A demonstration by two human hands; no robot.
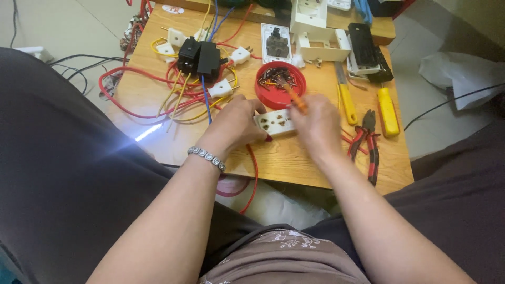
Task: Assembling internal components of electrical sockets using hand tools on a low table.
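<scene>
The left hand (235, 123) clamps the white plastic socket plate (275, 122) flat near the front edge of the wooden table (294, 160), while the right hand (315, 126) grips a thin orange-handled screwdriver (294, 98). The plate looks light, rigid and likely slippery, best pinned by its ends.

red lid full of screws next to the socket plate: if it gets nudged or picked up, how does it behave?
The red lid looks shallow and flat-bottomed, so it would probably slide on the wooden table rather than tip. Its screws lie loose in a heap; a quick lift or tilt would likely spill them. It sits close behind the right hand and its orange screwdriver, so a bump seems possible.
</scene>
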